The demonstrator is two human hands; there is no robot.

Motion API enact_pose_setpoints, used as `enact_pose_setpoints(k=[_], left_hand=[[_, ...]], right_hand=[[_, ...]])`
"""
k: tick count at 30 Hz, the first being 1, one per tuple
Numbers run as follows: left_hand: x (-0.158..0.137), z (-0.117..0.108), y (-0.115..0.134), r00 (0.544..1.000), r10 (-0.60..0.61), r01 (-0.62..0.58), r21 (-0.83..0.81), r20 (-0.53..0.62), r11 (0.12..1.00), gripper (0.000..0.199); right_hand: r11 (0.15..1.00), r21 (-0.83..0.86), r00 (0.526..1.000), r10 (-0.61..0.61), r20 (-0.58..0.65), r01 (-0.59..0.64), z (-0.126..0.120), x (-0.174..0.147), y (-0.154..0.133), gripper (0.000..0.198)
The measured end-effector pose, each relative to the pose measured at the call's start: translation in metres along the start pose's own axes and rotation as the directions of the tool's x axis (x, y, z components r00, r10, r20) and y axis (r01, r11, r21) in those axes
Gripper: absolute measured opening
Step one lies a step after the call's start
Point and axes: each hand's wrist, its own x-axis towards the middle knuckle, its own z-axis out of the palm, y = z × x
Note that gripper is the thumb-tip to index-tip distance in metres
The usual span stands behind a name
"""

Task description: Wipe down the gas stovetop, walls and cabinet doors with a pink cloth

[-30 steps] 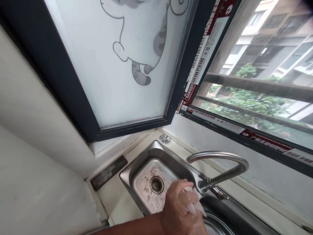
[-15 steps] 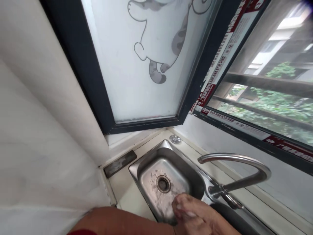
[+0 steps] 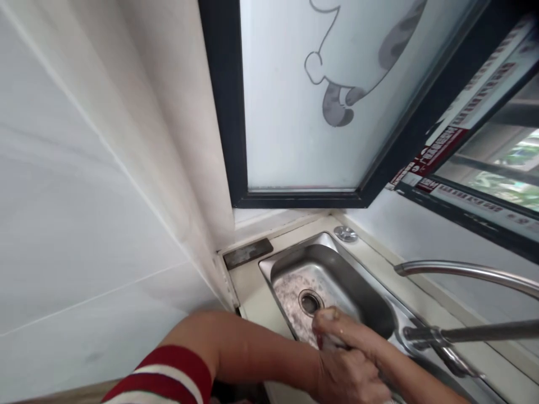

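Where the hands meet: over the near side of the sink basin [image 3: 353, 280], around 5 o'clock from the drain [image 3: 310, 303].
Left hand [image 3: 351, 373]: comes in from 8 o'clock behind a red-and-white striped sleeve [image 3: 168, 367]; knuckles up, fingers look curled in against the right hand.
Right hand [image 3: 332, 324]: comes in from 4 o'clock, bent down at the wrist, thumb side toward the drain; most fingers hidden.
Pale patch [image 3: 332, 340]: between the two hands, just under the right one. Can't tell if it's a separate item, suds or skin.
Grip: hands in contact, left apparently curled. Can't tell whether either is clenched on anything; overlap and blur hide it.
Step in hand: my read, rubbing or working the hands together over the basin, mid-action.
Faucet [image 3: 425, 335]: base between 3 and 4 o'clock from the drain, spout tip at 2–3, apart from the hands. No stream visible at the tip.
Basin floor: whitish, wet-looking patches around the drain.
Counter [image 3: 252, 289]: at 9 o'clock; dark strip [image 3: 248, 253] at 10, round metal disc [image 3: 346, 233] at 1.
Next move calls for: judgement only, light contact so one hand can slide over the other, both above the basin, wrists clear of the rim.
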Motion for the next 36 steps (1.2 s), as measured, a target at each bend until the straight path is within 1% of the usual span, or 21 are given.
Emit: enact_pose_setpoints(k=[1, 3, 6, 8, 10, 13, 15, 16, 17, 18, 20, 21, 23, 25, 27, 28, 30, 32, 34, 35, 36], left_hand=[[-0.003, -0.004, -0.004, 0.996, 0.016, -0.026, -0.11, -0.09, 0.994, 0.031], [-0.006, -0.008, -0.01, 0.967, -0.074, -0.04, -0.436, -0.242, 0.899, 0.031], [-0.01, -0.009, -0.013, 0.971, -0.153, -0.018, -0.693, -0.185, 0.721, 0.041], [-0.014, -0.012, -0.015, 0.98, -0.166, 0.019, -0.78, -0.109, 0.626, 0.043], [-0.022, -0.02, -0.018, 0.984, -0.162, 0.036, -0.823, -0.068, 0.566, 0.044], [-0.048, -0.043, -0.025, 0.976, -0.2, 0.016, -0.884, -0.088, 0.467, 0.038], [-0.077, -0.067, -0.026, 0.932, -0.35, 0.032, -0.941, -0.094, 0.338, 0.031], [-0.095, -0.08, -0.024, 0.885, -0.457, 0.049, -0.958, -0.09, 0.282, 0.027], [-0.114, -0.093, -0.02, 0.818, -0.569, 0.078, -0.965, -0.082, 0.251, 0.026], [-0.133, -0.106, -0.014, 0.735, -0.674, 0.123, -0.962, -0.077, 0.244, 0.025], [-0.173, -0.131, 0.002, 0.552, -0.831, 0.236, -0.944, -0.065, 0.23, 0.022], [-0.191, -0.144, 0.01, 0.464, -0.884, 0.285, -0.937, -0.049, 0.201, 0.021], [-0.223, -0.167, 0.026, 0.323, -0.946, 0.342, -0.933, 0.005, 0.111, 0.028], [-0.249, -0.19, 0.038, 0.239, -0.97, 0.362, -0.931, 0.038, 0.053, 0.049], [-0.269, -0.209, 0.05, 0.167, -0.985, 0.38, -0.924, 0.033, 0.033, 0.075], [-0.277, -0.217, 0.058, 0.119, -0.992, 0.394, -0.919, 0.037, 0.013, 0.079], [-0.291, -0.226, 0.076, -0.017, -0.996, 0.406, -0.91, 0.086, -0.086, 0.069], [-0.304, -0.229, 0.097, -0.212, -0.958, 0.308, -0.916, 0.195, -0.255, 0.049], [-0.316, -0.232, 0.119, -0.419, -0.85, 0.07, -0.923, 0.318, -0.379, 0.04], [-0.322, -0.234, 0.129, -0.522, -0.771, -0.07, -0.919, 0.365, -0.387, 0.039], [-0.327, -0.237, 0.138, -0.612, -0.682, -0.196, -0.912, 0.4, -0.36, 0.037]], right_hand=[[0.999, -0.039, 1.0, -0.013, -0.019, 0.013, 0.002, -0.001, -0.005, 0.027], [0.992, -0.121, 0.997, -0.052, -0.062, 0.044, 0.006, -0.002, -0.013, 0.028], [0.985, -0.167, 0.992, -0.051, -0.112, 0.032, 0.016, 0.001, -0.021, 0.025], [0.988, -0.152, 0.986, -0.042, -0.163, 0.017, 0.024, 0.003, -0.024, 0.022], [0.99, -0.142, 0.976, -0.045, -0.215, 0.014, 0.032, 0.003, -0.028, 0.021], [0.991, -0.132, 0.95, -0.071, -0.304, 0.032, 0.041, -0.005, -0.04, 0.025], [0.994, -0.076, 0.906, -0.098, -0.411, 0.073, 0.049, -0.016, -0.049, 0.029], [0.993, -0.004, 0.878, -0.105, -0.466, 0.116, 0.055, -0.024, -0.054, 0.031], [0.982, 0.086, 0.859, -0.105, -0.502, 0.17, 0.063, -0.031, -0.059, 0.033], [0.957, 0.184, 0.853, -0.1, -0.513, 0.223, 0.073, -0.039, -0.065, 0.036], [0.893, 0.345, 0.876, -0.101, -0.472, 0.289, 0.098, -0.054, -0.078, 0.044], [0.877, 0.377, 0.893, -0.117, -0.433, 0.298, 0.113, -0.061, -0.085, 0.047], [0.868, 0.369, 0.905, -0.184, -0.383, 0.332, 0.141, -0.071, -0.103, 0.053], [0.859, 0.286, 0.879, -0.313, -0.36, 0.424, 0.17, -0.076, -0.121, 0.056], [0.828, 0.156, 0.816, -0.468, -0.34, 0.539, 0.199, -0.074, -0.134, 0.058], [0.805, 0.094, 0.781, -0.53, -0.33, 0.586, 0.215, -0.071, -0.137, 0.06], [0.773, 0.037, 0.75, -0.6, -0.279, 0.633, 0.247, -0.06, -0.138, 0.062], [0.778, 0.079, 0.778, -0.606, -0.165, 0.623, 0.277, -0.046, -0.134, 0.063], [0.811, 0.131, 0.817, -0.577, 0.016, 0.57, 0.303, -0.032, -0.13, 0.065], [0.833, 0.126, 0.824, -0.552, 0.128, 0.539, 0.314, -0.025, -0.129, 0.067], [0.85, 0.099, 0.817, -0.526, 0.238, 0.518, 0.325, -0.019, -0.129, 0.067]])
